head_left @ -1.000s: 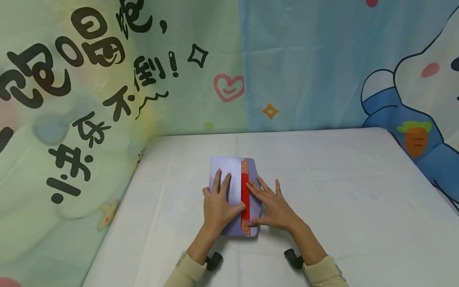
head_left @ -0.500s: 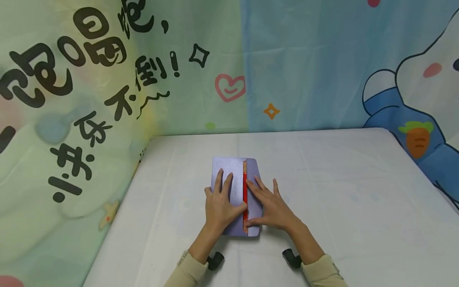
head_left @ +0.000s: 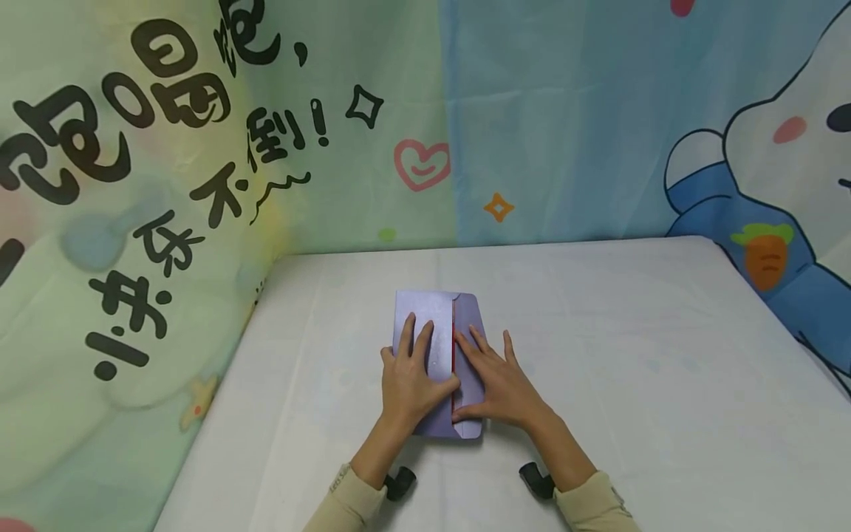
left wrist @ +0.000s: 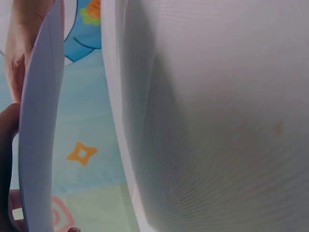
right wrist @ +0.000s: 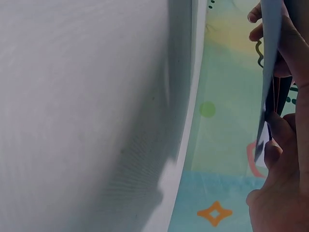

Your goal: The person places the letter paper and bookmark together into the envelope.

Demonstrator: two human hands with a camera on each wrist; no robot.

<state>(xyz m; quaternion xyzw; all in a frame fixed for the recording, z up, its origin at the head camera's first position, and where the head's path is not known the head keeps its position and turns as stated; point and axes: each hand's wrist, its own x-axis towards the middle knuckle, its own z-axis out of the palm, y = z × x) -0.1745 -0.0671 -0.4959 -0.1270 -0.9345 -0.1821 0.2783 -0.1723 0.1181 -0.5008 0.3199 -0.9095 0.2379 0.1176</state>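
A pale purple paper envelope [head_left: 431,303] is in front of me, with a flap [head_left: 470,314] along its right side. A thin red line [head_left: 453,347] runs lengthwise beside the flap's edge. My left hand [head_left: 408,380] holds the left part, its thumb at the flap edge; in the right wrist view two fingertips [right wrist: 256,21] show under the sheet. My right hand [head_left: 501,391] holds the flap side, fingertips and thumb at the flap's edge. Both wrist views show the sheet [left wrist: 41,121] nearly edge-on, raised over the table.
A white cloth covers the table [head_left: 631,355]. A printed backdrop [head_left: 565,148] with cartoon figures and lettering stands behind and to the left. Black wrist cameras [head_left: 400,484] sit at both wrists, below the beige sleeves.
The wide red strip with patterned ends has narrowed to a thin line as the right hand moved slightly left with the flap. The left hand is nearly still.
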